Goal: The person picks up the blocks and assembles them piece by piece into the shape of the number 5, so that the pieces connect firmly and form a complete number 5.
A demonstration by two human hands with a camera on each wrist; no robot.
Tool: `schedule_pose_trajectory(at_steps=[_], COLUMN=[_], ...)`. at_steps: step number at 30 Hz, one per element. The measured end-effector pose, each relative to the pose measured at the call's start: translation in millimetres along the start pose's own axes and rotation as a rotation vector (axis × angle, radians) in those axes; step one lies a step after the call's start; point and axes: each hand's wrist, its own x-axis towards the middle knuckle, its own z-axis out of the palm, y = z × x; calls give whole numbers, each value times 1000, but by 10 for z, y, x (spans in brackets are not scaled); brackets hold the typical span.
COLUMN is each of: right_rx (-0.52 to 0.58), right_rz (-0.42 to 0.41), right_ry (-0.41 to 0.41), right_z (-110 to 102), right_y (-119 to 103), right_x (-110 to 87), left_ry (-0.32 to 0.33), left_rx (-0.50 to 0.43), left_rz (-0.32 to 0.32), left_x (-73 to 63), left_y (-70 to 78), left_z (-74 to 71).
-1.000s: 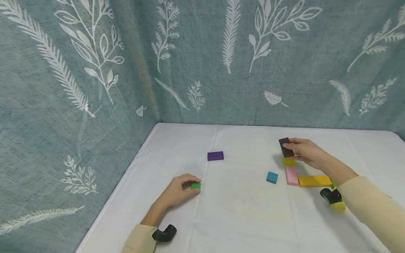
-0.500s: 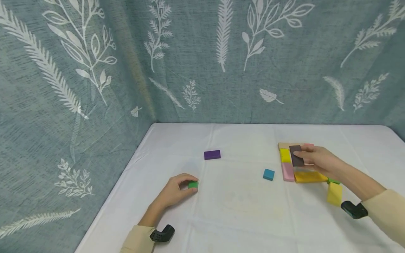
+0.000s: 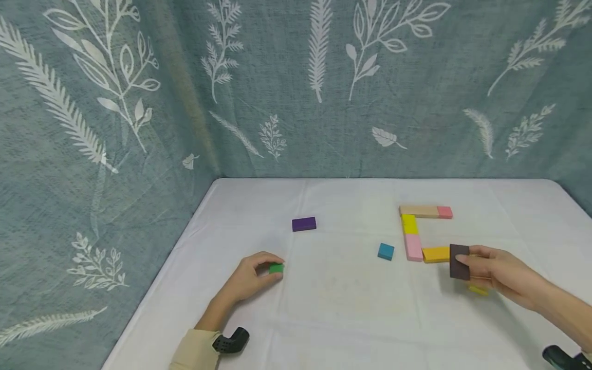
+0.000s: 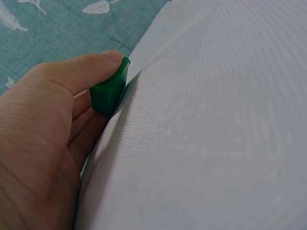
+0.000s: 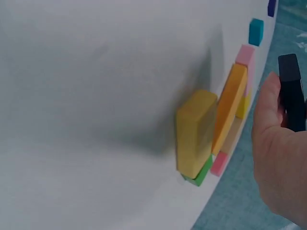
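Observation:
My left hand rests on the cloth and pinches a small green block between thumb and fingers. In my right hand is a dark, nearly black rectangular block, pinched and raised over the right end of an orange block. That orange block belongs to an arrangement on the cloth: a pink block, a yellow block, a tan block and a small coral-pink block. Below my right hand, another yellow block and a green block show in the right wrist view.
A blue block lies left of the arrangement. Farther back and left is a purple block. A white cloth covers the table, and a teal leaf-patterned curtain stands behind and at the left.
My right hand has carried the dark block from the back of the arrangement toward its front right, uncovering the tan and coral-pink blocks. The left hand keeps its pinch; the head view has shifted slightly.

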Motion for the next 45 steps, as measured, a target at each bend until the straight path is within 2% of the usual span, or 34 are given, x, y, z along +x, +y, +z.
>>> schedule_pose_trajectory(at_steps=[10, 18, 25, 34, 41, 45], right_rx=[35, 39, 122, 196, 158, 125], right_rz=[120, 203, 260, 267, 260, 285], right_ry=[61, 96, 137, 172, 222, 242], right_z=[44, 80, 127, 148, 171, 174], right_y=[246, 395, 478, 522, 555, 551], right_x=[-225, -302, -321, -330, -346, -363], left_ry=[-5, -16, -17, -2, -4, -5], left_rx=[-1, -13, 5, 14, 6, 11], left_rz=[6, -25, -20, -8, 5, 6], left_x=[4, 0, 15, 5, 8, 7], left_y=[1, 8, 17, 17, 25, 31], left_z=[-17, -15, -2, -13, -18, -12])
